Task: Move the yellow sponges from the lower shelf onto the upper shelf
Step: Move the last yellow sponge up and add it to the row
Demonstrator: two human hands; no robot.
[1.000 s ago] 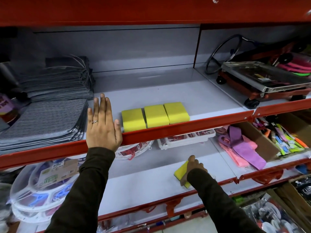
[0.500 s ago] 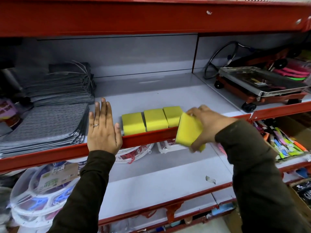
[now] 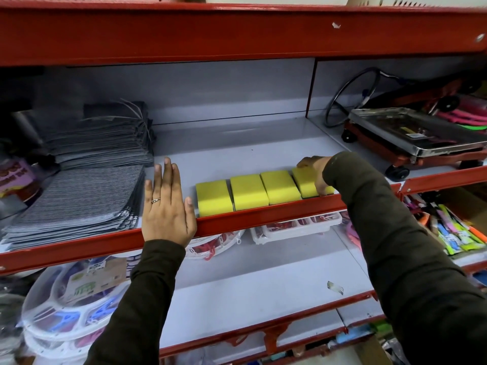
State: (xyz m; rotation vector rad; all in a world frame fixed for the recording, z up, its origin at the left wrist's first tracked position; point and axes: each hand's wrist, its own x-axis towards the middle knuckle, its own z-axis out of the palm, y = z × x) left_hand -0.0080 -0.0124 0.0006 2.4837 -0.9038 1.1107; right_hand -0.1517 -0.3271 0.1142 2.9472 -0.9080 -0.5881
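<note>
Several yellow sponges stand in a row behind the red front lip of the upper shelf. The left three lie free. My right hand grips the rightmost yellow sponge, which rests on the shelf touching its neighbour. My left hand lies flat, fingers apart, on the upper shelf's edge just left of the row. The lower shelf shows no yellow sponge in its middle.
Stacks of grey cloths fill the upper shelf's left. A wheeled metal tray stands at its right. White plastic trays sit at the lower shelf's back, round clip packs at the left, coloured packets at the right.
My right hand lifted a yellow sponge from the lower shelf and set it down at the right end of the row on the upper shelf. My left hand stayed put.
</note>
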